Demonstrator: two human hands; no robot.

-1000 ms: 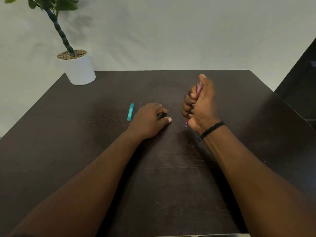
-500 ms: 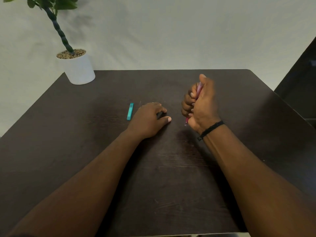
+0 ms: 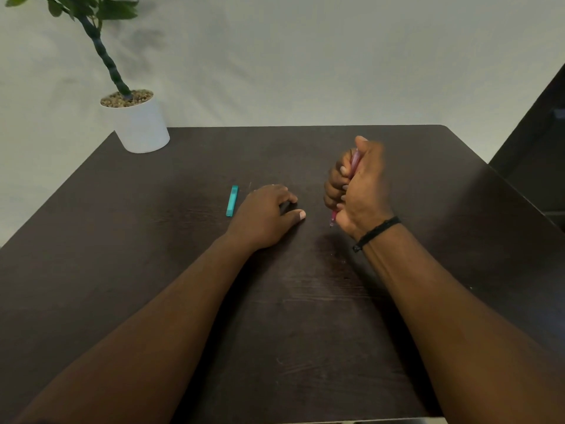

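My right hand (image 3: 360,188) clenches the slim pink plastic pen (image 3: 354,162) upright, at two o'clock from my slack, empty left hand (image 3: 266,215); it looks light, stiff and slick, so I'd grip mid-barrel.

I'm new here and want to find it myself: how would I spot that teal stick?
Start at the dark brown wooden table, find the left hand resting near its middle. Just left of it, apart, lies the short flat teal stick. It alone lies loose; the pink pen is gripped in the right hand.
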